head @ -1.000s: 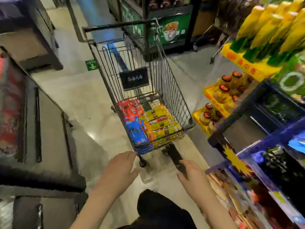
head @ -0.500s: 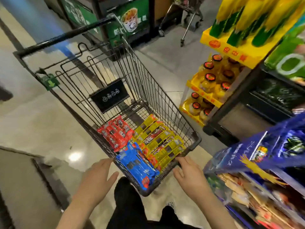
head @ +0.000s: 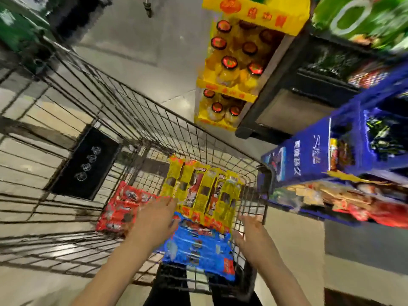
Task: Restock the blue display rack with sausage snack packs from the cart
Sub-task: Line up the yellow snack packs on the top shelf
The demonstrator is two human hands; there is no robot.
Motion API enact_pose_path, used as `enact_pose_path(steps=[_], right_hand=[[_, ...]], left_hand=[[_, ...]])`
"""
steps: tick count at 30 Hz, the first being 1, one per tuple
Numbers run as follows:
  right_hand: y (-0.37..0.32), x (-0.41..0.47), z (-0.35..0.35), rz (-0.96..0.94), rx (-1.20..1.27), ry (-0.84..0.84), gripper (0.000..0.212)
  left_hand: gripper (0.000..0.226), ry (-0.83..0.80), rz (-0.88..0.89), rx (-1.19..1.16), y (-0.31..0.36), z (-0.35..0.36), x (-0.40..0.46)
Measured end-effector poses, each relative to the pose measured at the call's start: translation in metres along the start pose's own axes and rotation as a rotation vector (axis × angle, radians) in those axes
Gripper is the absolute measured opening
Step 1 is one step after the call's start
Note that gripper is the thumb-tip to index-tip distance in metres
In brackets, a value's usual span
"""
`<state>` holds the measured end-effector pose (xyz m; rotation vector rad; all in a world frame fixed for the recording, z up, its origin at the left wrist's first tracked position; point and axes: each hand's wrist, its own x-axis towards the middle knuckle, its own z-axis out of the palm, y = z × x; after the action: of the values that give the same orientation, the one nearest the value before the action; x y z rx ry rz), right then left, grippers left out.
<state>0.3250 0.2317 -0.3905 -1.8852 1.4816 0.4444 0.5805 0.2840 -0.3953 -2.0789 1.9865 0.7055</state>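
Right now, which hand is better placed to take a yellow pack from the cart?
Left. The left hand is inside the cart, its fingers reaching the yellow packs. The right hand is at the wire rim.

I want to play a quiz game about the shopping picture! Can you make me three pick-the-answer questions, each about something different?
1. Where are the yellow packs?
A. in the cart
B. on the floor
C. on the blue rack

2. What colour are the packs nearest the person?
A. green
B. blue
C. white

3. What is the left hand doing?
A. gripping a bottle
B. hanging outside the cart
C. reaching open over the packs

Answers: 1 A, they lie inside the wire cart. 2 B, the blue packs lie closest. 3 C, its fingers are spread and hold nothing.
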Motion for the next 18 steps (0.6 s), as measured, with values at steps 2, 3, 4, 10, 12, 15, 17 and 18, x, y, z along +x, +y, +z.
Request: enact_pose_path(steps=[2,3,4,10,12,15,17,18], right_hand=[[-0.001,0.015,0.012,0.073,0.026,-0.02,0.053],[-0.001,0.025,0.019,0.118,0.052,-0.045,0.053],[-0.001,0.034,0.026,0.141,0.086,-0.053,0.052],[0.015,0.103,0.079,0.285,0.336,-0.056,0.036],[0.011,0.119,0.085,0.343,0.374,-0.016,0.032],[0.018,0.144,0.108,0.44,0.419,0.018,0.04],[0.014,0.157,0.114,0.501,0.425,0.032,0.039],[0.011,0.162,0.115,0.529,0.406,0.016,0.035]], left_hand=[[0.048,-0.076,0.027,-0.039,-0.003,0.014,0.023],[0.05,-0.111,0.026,-0.051,-0.002,0.022,0.033],[0.052,-0.138,0.031,-0.062,-0.003,0.033,0.045],[0.049,-0.347,0.015,-0.129,-0.008,0.09,0.11],[0.046,-0.368,-0.02,-0.212,-0.006,0.102,0.128],[0.042,-0.379,-0.108,-0.325,-0.001,0.116,0.152],[0.049,-0.413,-0.166,-0.404,0.004,0.127,0.163],[0.054,-0.439,-0.206,-0.457,0.005,0.133,0.168]])
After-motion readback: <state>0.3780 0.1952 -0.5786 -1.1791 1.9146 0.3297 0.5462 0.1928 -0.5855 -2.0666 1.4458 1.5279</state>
